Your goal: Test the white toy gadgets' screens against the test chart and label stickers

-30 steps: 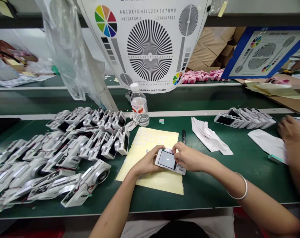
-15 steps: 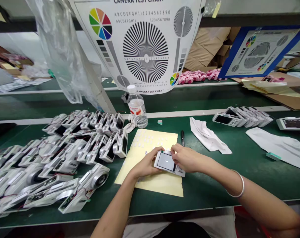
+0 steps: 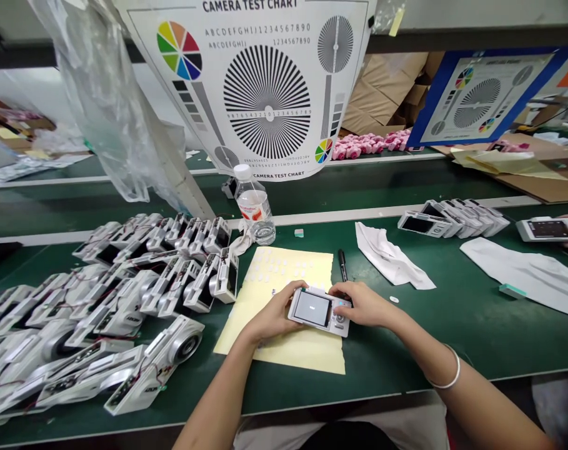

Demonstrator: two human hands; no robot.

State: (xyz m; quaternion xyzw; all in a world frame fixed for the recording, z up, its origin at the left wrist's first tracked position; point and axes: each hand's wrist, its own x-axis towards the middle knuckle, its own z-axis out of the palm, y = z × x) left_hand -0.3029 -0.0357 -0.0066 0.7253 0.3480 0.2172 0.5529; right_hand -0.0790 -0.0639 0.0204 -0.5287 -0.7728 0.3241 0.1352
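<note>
A white digital camera is held between my two hands above a yellow paper sheet, its grey lit screen facing me. My left hand is closed around the camera's left end. At the right end, my right hand grips the body, with its thumb over the buttons. Small pale stickers dot the upper part of the sheet. A black marker lies just beyond my right hand, and a small white oval piece rests on the green table to its right.
Many partly open white cameras crowd the left side. A water bottle stands behind the sheet, below a hanging test chart. White cloths and a row of cameras lie right. Another person's hand holds a camera at the far right.
My right hand has shifted from the screen's upper edge to the camera's button side, uncovering the screen and buttons. The white oval piece now shows on the table. The view has shifted slightly.
</note>
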